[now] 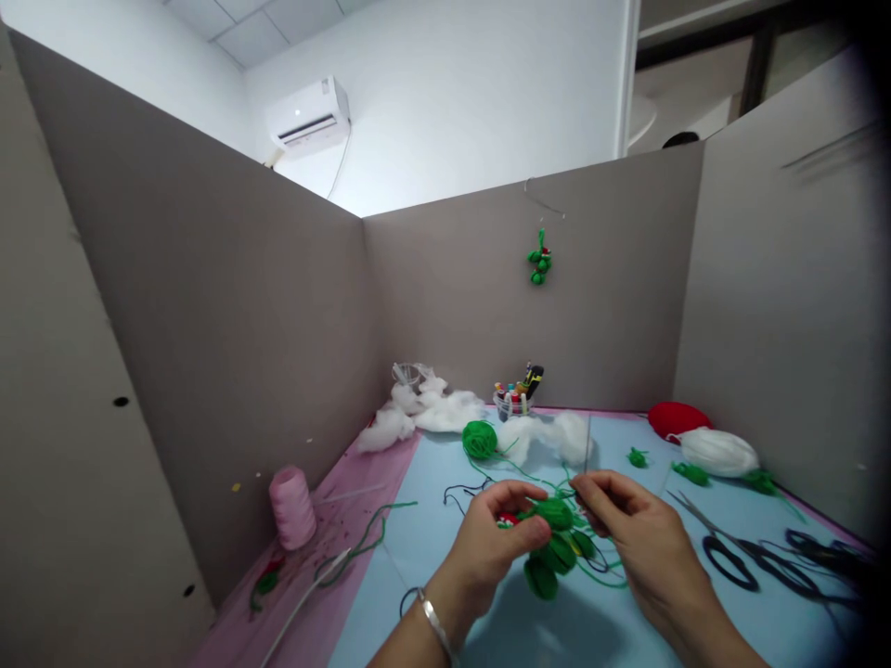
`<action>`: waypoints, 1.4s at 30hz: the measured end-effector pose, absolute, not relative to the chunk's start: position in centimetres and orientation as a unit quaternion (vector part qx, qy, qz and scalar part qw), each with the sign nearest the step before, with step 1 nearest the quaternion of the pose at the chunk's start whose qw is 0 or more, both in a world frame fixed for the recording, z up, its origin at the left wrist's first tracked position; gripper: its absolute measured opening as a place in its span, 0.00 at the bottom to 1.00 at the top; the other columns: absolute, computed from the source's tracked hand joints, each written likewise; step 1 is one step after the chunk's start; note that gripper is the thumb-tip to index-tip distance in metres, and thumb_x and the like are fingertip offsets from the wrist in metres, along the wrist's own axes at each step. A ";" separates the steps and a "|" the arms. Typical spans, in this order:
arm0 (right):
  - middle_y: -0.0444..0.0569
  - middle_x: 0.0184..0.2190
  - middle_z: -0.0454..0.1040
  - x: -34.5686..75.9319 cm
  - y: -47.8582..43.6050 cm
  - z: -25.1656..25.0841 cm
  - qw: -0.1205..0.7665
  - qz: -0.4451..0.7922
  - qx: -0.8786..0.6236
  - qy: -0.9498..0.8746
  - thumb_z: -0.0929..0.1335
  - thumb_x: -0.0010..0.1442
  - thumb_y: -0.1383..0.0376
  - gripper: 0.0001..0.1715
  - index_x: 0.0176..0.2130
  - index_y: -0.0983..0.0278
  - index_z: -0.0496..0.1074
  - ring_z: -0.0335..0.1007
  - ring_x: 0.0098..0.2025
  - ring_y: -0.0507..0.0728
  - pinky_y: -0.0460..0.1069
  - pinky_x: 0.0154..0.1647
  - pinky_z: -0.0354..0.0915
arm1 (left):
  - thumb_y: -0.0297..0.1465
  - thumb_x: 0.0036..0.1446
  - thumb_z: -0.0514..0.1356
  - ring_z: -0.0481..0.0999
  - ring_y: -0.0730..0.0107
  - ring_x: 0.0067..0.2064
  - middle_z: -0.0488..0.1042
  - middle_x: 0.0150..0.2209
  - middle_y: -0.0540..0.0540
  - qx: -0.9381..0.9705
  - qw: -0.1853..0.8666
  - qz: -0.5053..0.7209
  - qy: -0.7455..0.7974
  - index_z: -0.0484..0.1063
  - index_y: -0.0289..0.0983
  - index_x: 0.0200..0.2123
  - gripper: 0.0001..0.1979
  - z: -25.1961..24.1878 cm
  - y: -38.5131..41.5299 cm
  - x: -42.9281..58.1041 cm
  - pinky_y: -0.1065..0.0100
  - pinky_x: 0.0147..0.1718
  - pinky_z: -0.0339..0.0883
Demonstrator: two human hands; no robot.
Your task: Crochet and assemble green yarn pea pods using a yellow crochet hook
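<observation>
Blue and pink sheeting on the desk [424,566] fills the bottom of my feed, boxed in by grey partitions [209,306]. Closest to me, the left hand [487,566], a metal bangle [435,626] on its wrist, curls firmly around a cluster of green yarn pods [549,552] held above the desk. The right hand [644,538] sits just beside it, fingertips pinched on a green thread [599,575]. Black-handled scissors [738,557] lie to the right, a pink thread cone [292,507] to the left. Farther off I can see a green yarn ball [480,440], white stuffing [445,408], a white bundle [716,452], a red padded oval [678,420] and a clear basket of spools [511,402]. A green ornament [538,260] hangs on the back partition.
</observation>
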State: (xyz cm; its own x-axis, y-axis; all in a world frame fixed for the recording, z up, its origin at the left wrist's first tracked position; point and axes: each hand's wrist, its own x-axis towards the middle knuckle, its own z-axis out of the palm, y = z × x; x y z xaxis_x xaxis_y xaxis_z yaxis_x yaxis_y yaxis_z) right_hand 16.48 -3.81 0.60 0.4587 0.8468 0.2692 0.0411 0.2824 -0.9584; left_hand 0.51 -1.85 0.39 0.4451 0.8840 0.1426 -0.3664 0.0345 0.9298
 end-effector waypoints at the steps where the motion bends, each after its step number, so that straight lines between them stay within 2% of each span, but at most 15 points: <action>1: 0.41 0.17 0.65 16.3 -3.9 0.7 0.677 0.304 -0.516 -0.427 0.74 0.43 0.52 0.17 0.24 0.64 0.75 0.55 0.21 0.50 0.45 0.19 0.55 | 0.38 0.32 0.74 0.66 0.75 0.31 0.70 0.29 0.49 0.509 0.669 0.474 0.261 0.75 0.33 0.32 0.23 0.3 -1.8 0.6 0.72 0.32 0.58; 4: 0.43 0.17 0.68 15.5 -4.5 1.1 0.672 0.329 -0.501 -0.436 0.76 0.41 0.54 0.17 0.25 0.65 0.78 0.58 0.21 0.51 0.45 0.20 0.58 | 0.36 0.28 0.75 0.64 0.77 0.26 0.67 0.23 0.52 0.479 0.672 0.489 0.282 0.71 0.33 0.26 0.22 0.1 -1.5 0.8 0.73 0.28 0.56; 7: 0.44 0.18 0.70 15.0 -4.8 1.2 0.674 0.348 -0.479 -0.442 0.76 0.40 0.55 0.16 0.25 0.65 0.79 0.60 0.20 0.51 0.46 0.20 0.59 | 0.35 0.27 0.75 0.67 0.74 0.28 0.71 0.27 0.49 0.459 0.681 0.494 0.284 0.74 0.33 0.32 0.25 -0.2 -1.2 0.8 0.71 0.30 0.59; 10: 0.46 0.20 0.73 14.8 -4.9 0.9 0.691 0.353 -0.461 -0.430 0.76 0.40 0.55 0.16 0.27 0.64 0.80 0.61 0.20 0.51 0.46 0.20 0.61 | 0.37 0.31 0.74 0.67 0.74 0.29 0.75 0.30 0.45 0.479 0.698 0.461 0.266 0.77 0.31 0.40 0.29 -0.4 -1.1 0.6 0.71 0.30 0.57; 15: 0.48 0.22 0.76 14.6 -4.8 0.4 0.712 0.350 -0.457 -0.402 0.77 0.39 0.58 0.15 0.28 0.63 0.80 0.63 0.21 0.51 0.46 0.20 0.62 | 0.36 0.32 0.74 0.71 0.69 0.31 0.76 0.30 0.42 0.455 0.755 0.420 0.216 0.77 0.29 0.40 0.29 -0.5 -1.1 0.6 0.70 0.32 0.58; 20: 0.47 0.23 0.77 14.3 -4.8 0.8 0.721 0.343 -0.462 -0.386 0.77 0.37 0.59 0.15 0.29 0.62 0.80 0.67 0.21 0.52 0.46 0.21 0.65 | 0.37 0.32 0.74 0.72 0.72 0.29 0.76 0.29 0.43 0.436 0.775 0.421 0.183 0.78 0.30 0.37 0.27 -0.4 -1.3 0.7 0.71 0.32 0.60; 25: 0.49 0.25 0.77 14.3 -5.0 1.3 0.711 0.340 -0.466 -0.402 0.77 0.38 0.60 0.12 0.26 0.62 0.80 0.69 0.24 0.54 0.47 0.23 0.67 | 0.38 0.36 0.73 0.72 0.73 0.30 0.76 0.31 0.43 0.433 0.790 0.408 0.148 0.77 0.31 0.39 0.26 -0.2 -1.2 0.5 0.70 0.35 0.61; 30: 0.49 0.27 0.77 14.4 -5.3 1.5 0.696 0.338 -0.460 -0.436 0.76 0.38 0.60 0.10 0.24 0.62 0.80 0.68 0.27 0.54 0.46 0.24 0.66 | 0.35 0.37 0.73 0.71 0.72 0.32 0.75 0.32 0.43 0.426 0.794 0.402 0.162 0.77 0.30 0.42 0.26 -0.5 -0.8 0.4 0.71 0.33 0.59; 34: 0.48 0.27 0.76 14.6 -5.4 1.3 0.684 0.342 -0.461 -0.450 0.75 0.43 0.59 0.10 0.27 0.62 0.80 0.67 0.28 0.54 0.46 0.25 0.64 | 0.35 0.36 0.74 0.72 0.71 0.33 0.75 0.33 0.43 0.417 0.802 0.397 0.162 0.75 0.30 0.43 0.28 -0.5 -0.8 0.5 0.70 0.36 0.60; 39: 0.44 0.20 0.73 14.7 -5.3 0.8 0.681 0.337 -0.471 -0.448 0.75 0.44 0.58 0.11 0.28 0.62 0.78 0.63 0.23 0.52 0.45 0.24 0.62 | 0.36 0.36 0.74 0.72 0.73 0.30 0.74 0.29 0.44 0.411 0.795 0.407 0.184 0.75 0.29 0.35 0.23 -0.1 -1.2 0.5 0.71 0.34 0.60; 42: 0.43 0.17 0.70 14.9 -5.1 0.6 0.673 0.344 -0.471 -0.454 0.75 0.45 0.58 0.12 0.30 0.63 0.78 0.62 0.22 0.51 0.45 0.23 0.61 | 0.36 0.35 0.74 0.71 0.74 0.29 0.73 0.28 0.45 0.407 0.794 0.411 0.185 0.75 0.28 0.35 0.24 0.2 -1.3 0.5 0.72 0.32 0.59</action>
